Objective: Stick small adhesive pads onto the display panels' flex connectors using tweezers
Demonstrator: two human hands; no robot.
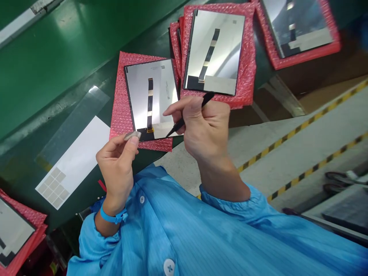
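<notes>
Grey strip (132,135) held at panel (155,90) edge

White backing sheet (80,149), flat, carries square grey patches. Left hand (116,168) pinches the small strip between thumb and forefinger. Right hand (205,130) grips a slim black tool (179,124), tip at the glossy rectangular panel's lower edge; panel lies on red bubble wrap (120,103).

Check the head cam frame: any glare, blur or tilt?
Head view: bright reflections wash out the near panel and the panel behind it; the top-right panel is blurred; the whole frame is tilted; the right hand, its black pointed tool and the left hand pinching a small grey piece are sharp.
</notes>
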